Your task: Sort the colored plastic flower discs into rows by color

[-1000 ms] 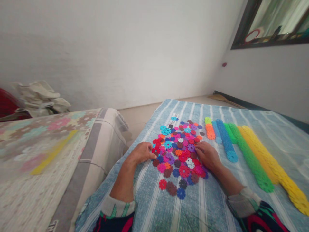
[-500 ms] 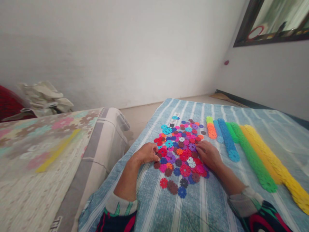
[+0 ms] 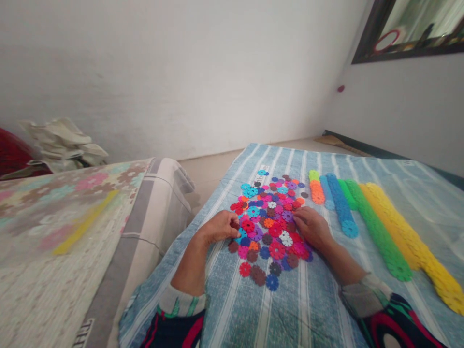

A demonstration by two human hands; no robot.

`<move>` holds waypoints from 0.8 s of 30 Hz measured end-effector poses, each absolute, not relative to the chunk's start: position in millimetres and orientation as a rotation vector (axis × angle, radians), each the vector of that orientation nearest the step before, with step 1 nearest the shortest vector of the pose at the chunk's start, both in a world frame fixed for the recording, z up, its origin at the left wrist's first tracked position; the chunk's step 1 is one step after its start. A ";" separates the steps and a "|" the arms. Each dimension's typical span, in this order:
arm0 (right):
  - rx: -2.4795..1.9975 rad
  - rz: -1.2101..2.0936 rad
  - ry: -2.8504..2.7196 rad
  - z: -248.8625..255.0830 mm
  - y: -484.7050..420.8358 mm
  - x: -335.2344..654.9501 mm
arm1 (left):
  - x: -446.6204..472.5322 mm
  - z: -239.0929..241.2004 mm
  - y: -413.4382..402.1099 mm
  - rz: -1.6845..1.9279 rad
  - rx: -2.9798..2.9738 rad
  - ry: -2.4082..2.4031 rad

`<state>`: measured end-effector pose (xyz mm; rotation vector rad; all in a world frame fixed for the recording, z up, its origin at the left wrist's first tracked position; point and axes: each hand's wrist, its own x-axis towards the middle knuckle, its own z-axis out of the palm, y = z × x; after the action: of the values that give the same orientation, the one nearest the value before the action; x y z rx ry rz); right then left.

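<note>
The L hand (image 3: 222,226) is at the L edge of the flower-shaped disc pile (image 3: 268,223), thumb & fingers narrow, next to a light-blue disc (image 3: 242,236); cannot tell if it grips this one. The R hand (image 3: 312,227) is at the R edge, fingers bent; its hold also cannot be told. The pile lies betw. both hands on the striped blue cloth (image 3: 250,316); disc rows, incl. a green row (image 3: 377,232), lie further R.
</note>
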<state>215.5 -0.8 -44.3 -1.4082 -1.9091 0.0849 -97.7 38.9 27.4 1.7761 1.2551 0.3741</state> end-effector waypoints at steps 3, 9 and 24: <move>-1.399 0.048 -1.900 -43.5 -1.3 213.4 | -98.5 29.0 37.3 0.461 1.624 1.217; -1.231 -0.015 -1.861 -25.7 -11.5 181.7 | -87.5 40.0 30.9 0.647 1.517 1.157; -1.322 0.587 -1.941 29.3 -24.7 153.8 | -37.5 34.6 19.3 0.748 1.692 1.050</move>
<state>153.8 -24.7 29.3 -1.3217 -1.9410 0.5871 -37.5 19.3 34.6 1.6920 1.0503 0.7477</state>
